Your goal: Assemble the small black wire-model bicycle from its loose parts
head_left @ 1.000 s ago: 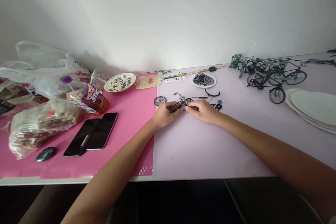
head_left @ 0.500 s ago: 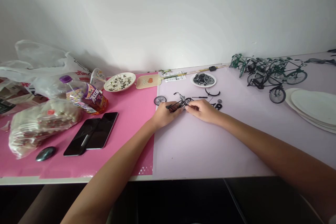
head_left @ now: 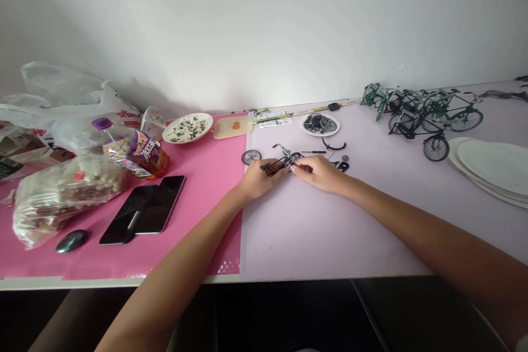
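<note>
A small model bicycle (head_left: 282, 157) with a dark frame and silver handlebars is held low over the pale table mat. My left hand (head_left: 260, 180) is closed around its left side, near the black saddle. At its right end, my right hand (head_left: 317, 170) pinches with the fingertips by the wheel; any tiny part between them is hidden. A loose spoked wheel (head_left: 251, 157) lies just beyond my left hand. Behind my right hand are a thin dark screwdriver (head_left: 313, 152), a curved black mudguard (head_left: 335, 146) and a small black part (head_left: 343, 166).
A plate of wheels (head_left: 319, 124) stands behind the hands. Assembled model bicycles (head_left: 433, 110) and stacked white plates (head_left: 495, 170) occupy the right. Leftward are a bowl of small pieces (head_left: 188, 128), a drink bottle (head_left: 134, 148), two phones (head_left: 142, 212) and plastic bags (head_left: 70, 190).
Both hands stay in nearly the same place on the model bicycle. The view has shifted very slightly; nothing else visibly moved.
</note>
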A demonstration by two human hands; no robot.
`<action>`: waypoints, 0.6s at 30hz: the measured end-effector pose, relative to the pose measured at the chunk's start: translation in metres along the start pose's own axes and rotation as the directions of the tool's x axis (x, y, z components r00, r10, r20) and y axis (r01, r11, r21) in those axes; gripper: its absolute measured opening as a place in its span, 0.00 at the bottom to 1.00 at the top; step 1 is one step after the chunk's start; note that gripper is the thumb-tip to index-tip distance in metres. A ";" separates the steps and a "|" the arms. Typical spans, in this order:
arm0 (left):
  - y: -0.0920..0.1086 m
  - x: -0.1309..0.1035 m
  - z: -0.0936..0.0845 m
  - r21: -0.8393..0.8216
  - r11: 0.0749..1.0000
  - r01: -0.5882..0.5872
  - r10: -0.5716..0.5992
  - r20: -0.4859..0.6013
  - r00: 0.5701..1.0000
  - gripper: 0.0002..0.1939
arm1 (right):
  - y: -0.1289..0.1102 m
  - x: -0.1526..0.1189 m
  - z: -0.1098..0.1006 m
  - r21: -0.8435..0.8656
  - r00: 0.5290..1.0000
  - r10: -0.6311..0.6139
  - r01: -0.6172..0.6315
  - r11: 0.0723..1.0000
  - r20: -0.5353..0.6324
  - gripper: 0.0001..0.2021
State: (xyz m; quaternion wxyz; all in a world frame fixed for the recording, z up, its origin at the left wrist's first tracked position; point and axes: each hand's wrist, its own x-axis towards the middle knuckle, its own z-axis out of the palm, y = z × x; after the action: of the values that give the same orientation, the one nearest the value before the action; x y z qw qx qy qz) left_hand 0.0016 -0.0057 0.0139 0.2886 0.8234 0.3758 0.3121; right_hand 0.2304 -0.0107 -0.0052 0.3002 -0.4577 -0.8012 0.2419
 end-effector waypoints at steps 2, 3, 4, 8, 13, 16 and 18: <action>0.000 0.000 0.000 -0.003 1.000 0.006 -0.006 0.004 1.000 0.24 | 0.000 0.000 0.000 -0.009 1.000 0.003 -0.003 1.000 -0.003 0.18; 0.000 0.000 0.000 -0.005 1.000 0.010 -0.010 0.005 1.000 0.24 | 0.000 0.000 0.000 -0.011 1.000 0.002 -0.003 1.000 -0.004 0.18; 0.000 0.000 0.000 -0.009 1.000 0.012 -0.012 0.006 1.000 0.24 | 0.000 0.000 0.000 -0.011 1.000 0.001 -0.001 1.000 -0.005 0.18; 0.000 0.000 0.000 -0.018 1.000 -0.002 0.001 -0.002 1.000 0.24 | 0.002 0.000 0.001 0.007 1.000 -0.006 0.006 1.000 -0.007 0.19; 0.000 0.000 0.000 -0.023 1.000 0.000 0.000 0.000 1.000 0.24 | 0.003 0.000 0.000 0.001 1.000 -0.009 0.009 1.000 -0.001 0.18; -0.001 0.000 0.000 -0.021 1.000 0.004 -0.004 -0.001 1.000 0.24 | 0.002 0.000 0.000 0.000 1.000 -0.012 0.012 1.000 0.004 0.18; -0.001 0.000 0.000 -0.014 1.000 0.006 -0.006 0.000 1.000 0.24 | 0.002 0.000 0.000 0.002 1.000 -0.016 0.016 1.000 -0.001 0.19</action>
State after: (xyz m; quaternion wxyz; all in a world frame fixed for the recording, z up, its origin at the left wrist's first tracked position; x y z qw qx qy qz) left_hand 0.0015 -0.0050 0.0128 0.2953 0.8202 0.3759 0.3141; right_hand 0.2314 -0.0099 -0.0061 0.3029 -0.4510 -0.8045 0.2400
